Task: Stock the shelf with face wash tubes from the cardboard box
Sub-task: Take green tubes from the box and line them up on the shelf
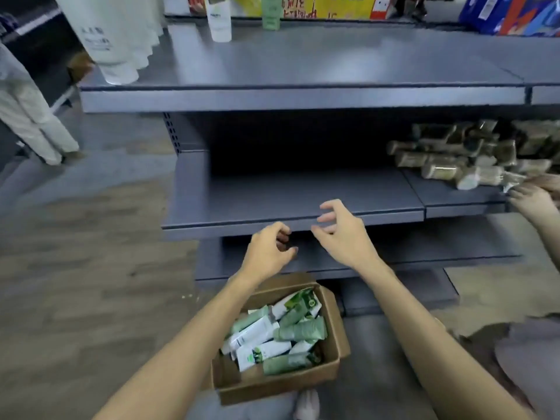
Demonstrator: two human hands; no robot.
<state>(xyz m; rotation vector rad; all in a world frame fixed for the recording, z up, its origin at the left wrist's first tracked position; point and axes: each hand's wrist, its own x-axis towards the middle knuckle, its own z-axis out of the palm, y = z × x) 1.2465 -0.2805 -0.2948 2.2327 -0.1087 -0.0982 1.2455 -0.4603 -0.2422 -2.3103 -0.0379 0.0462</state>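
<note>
- Frankly, a good deal is hard for me to read here: a second person's hand (533,198) enters at 3 o'clock, cut by the frame edge, touching a heap of clear-wrapped brownish packets (463,156) whose contents I cannot make out.
- At 12 o'clock the goods on the top shelf (303,74) are cropped: a white tube (219,21), a green tube (270,13), bright boxes (339,7) with blurred print.
- At 10 o'clock white pouches (118,37) overlap in a row at the top shelf's left end, their tops out of frame.
- My left hand (268,253) hovers just in front of the middle shelf (288,195), fingers curled inward; I see nothing held in it, though the fingertips are in shadow.
- My right hand (342,231) is beside it at the shelf's front lip, fingers spread and bent like a claw, holding nothing.
- The face wash tubes (272,338) lie jumbled, green and white, in the cardboard box (333,359) at 6 o'clock, on the floor below my forearms; the left forearm hides part of the box's left side.
- The shelving is grey metal; the floor (75,298) at 9 o'clock is wood-patterned and blurred.
- At 6 o'clock, a pale shape (306,404) sits below the box; I cannot tell what it is.
</note>
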